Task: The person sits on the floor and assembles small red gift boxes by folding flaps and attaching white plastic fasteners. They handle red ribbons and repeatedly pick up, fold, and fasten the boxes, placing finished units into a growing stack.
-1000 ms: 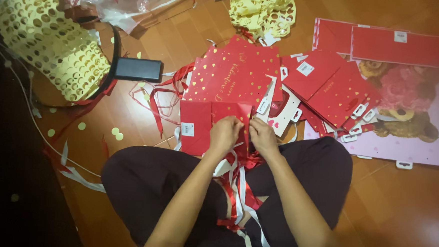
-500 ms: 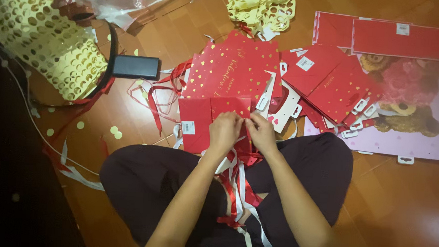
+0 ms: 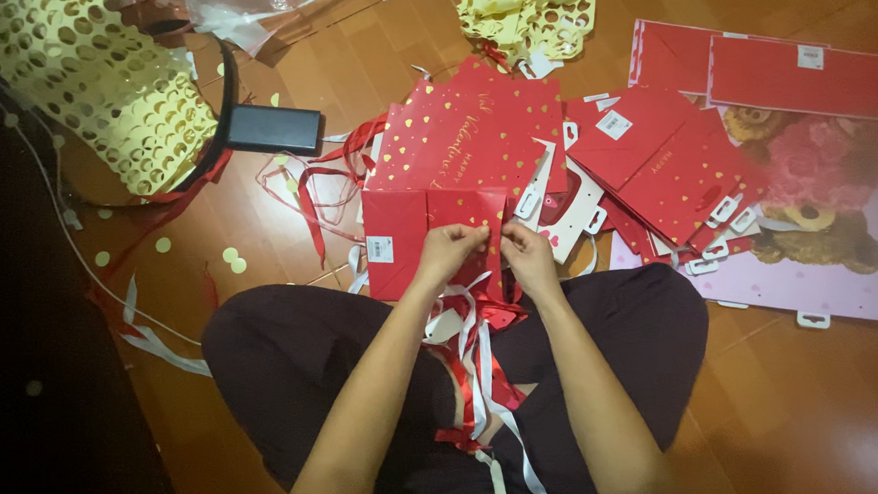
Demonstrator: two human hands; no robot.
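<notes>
Both hands, left hand [image 3: 451,250] and right hand [image 3: 529,257], pinch the folded red gift bag [image 3: 429,239] at its near edge, just above the lap.

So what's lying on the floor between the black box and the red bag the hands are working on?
In the head view, loose red ribbon loops across bare wooden floor between the black box and the red bag; nothing else.

Fingers [image 3: 475,234] hide red bag [image 3: 440,232] fold; pink bear box [image 3: 858,279] cut by right edge.
</notes>
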